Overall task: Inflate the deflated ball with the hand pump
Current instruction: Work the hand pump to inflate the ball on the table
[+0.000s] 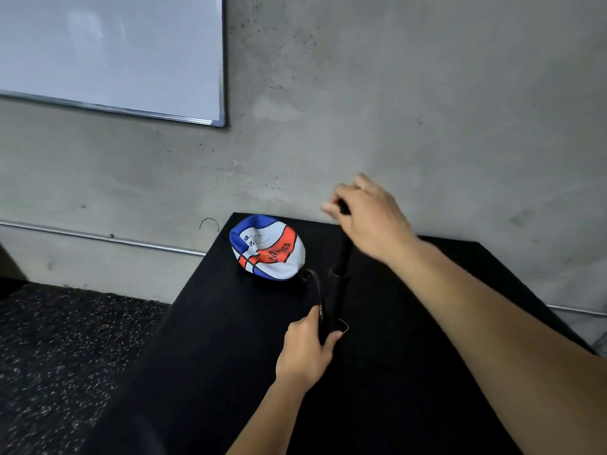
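A deflated ball (267,247) in blue, white and orange lies caved in at the far left of the black table (230,356). A black hand pump (338,290) stands upright just to the right of the ball, and its short black hose (313,280) curves to the ball's lower right edge. My left hand (307,348) grips the foot of the pump on the table. My right hand (368,218) is closed over the pump's handle, raised well above the barrel. Black on black hides the pump's details.
A bare concrete wall (394,110) rises straight behind the table. A whiteboard (108,50) hangs at the upper left. Dark speckled floor (65,356) lies to the left of the table, and a thin metal pipe (98,238) runs along the wall.
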### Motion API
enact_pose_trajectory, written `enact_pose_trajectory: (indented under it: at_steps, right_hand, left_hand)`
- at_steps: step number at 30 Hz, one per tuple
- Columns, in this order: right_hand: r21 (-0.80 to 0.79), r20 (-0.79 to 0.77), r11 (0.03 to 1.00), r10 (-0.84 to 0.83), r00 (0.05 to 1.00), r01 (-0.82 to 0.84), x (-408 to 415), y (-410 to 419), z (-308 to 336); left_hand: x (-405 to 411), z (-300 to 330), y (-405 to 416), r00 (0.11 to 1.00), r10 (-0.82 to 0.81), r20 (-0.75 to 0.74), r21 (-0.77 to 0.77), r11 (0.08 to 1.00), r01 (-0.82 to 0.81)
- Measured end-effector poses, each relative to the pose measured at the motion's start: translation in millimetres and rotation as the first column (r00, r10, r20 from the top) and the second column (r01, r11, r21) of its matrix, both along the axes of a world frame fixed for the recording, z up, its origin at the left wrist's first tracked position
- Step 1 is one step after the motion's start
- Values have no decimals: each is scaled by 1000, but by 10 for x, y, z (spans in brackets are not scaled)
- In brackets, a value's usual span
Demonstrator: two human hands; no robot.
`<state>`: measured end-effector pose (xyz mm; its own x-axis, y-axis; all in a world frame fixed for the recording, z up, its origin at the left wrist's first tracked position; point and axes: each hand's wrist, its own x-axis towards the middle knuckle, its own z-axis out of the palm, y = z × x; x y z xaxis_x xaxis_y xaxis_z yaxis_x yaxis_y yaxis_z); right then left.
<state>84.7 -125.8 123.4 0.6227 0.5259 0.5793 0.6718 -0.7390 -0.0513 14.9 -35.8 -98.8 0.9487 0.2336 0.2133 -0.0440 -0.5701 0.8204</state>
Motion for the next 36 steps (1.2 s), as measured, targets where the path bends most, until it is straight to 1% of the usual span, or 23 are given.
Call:
enact_pose_trajectory:
  at_steps: [1, 3, 6, 9, 12, 15, 17, 19, 20, 21, 23, 25, 26, 29, 32, 34, 36]
  right_hand:
    - [19, 50, 1000, -7, 999, 6, 6, 20, 169]
    - [21, 62, 1000, -22, 998, 21, 0, 82, 297]
    - [65, -12, 992, -104, 995, 104, -74, 153, -39]
    - [56, -93, 981, -179, 979, 185, -61, 89, -394]
    - [-55, -159, 977, -214, 964, 208, -44, -21, -505]
    - [-151, -230, 977, -186, 955, 153, -173, -29, -632]
    - [-221, -250, 967, -184, 950, 130, -254, 13, -656]
    - [-303, -246, 946, -194, 950, 114, -253, 72, -511]
    - [-313, -225, 943, -192, 955, 116, -231, 101, -368]
    - [-296, -180, 947, -185, 966, 126, -204, 129, -170]
    - [-210, -87, 964, -188, 978, 166, -143, 181, 288]
    - [-167, -71, 969, -196, 978, 182, -133, 245, 588]
    - [-161, -82, 969, -204, 976, 189, -134, 278, 590]
    - [-111, -134, 970, -229, 964, 215, -146, 308, 149]
    - [-83, -166, 972, -230, 959, 218, -162, 220, -284]
    - [-113, -192, 965, -254, 948, 236, -151, 152, -416]
    - [-176, -229, 960, -257, 939, 220, -169, 130, -531]
  left_hand:
    - [13, -7, 2, 1000, 18, 0, 4, 1000, -18]
    - [36, -23, 5, 999, 47, 1, 0, 999, -47]
    - [62, -60, 12, 998, 64, -1, 24, 998, -64]
    - [80, -82, 5, 998, 63, -4, 63, 996, -63]
    - [75, -77, -11, 998, 64, 4, 86, 994, -64]
    - [40, -34, -14, 998, 67, 8, 105, 992, -67]
    - [20, -3, -14, 998, 69, 6, 100, 993, -69]
    - [-9, 23, -9, 998, 69, 3, 87, 994, -69]
    - [-14, 23, -12, 998, 67, 5, 74, 995, -67]
    - [-13, 28, -11, 998, 66, 0, 64, 996, -66]
    - [3, 31, -5, 997, 74, -20, 55, 996, -72]
    - [29, 15, 1, 997, 76, -33, 39, 996, -75]
    - [35, 12, 2, 996, 76, -38, 35, 997, -75]
    - [43, -9, 9, 997, 75, -26, 27, 997, -74]
    - [45, -7, 8, 997, 73, -24, 59, 996, -72]
    - [42, -6, -3, 997, 73, -17, 76, 995, -71]
    - [34, 5, -11, 997, 75, -12, 98, 992, -74]
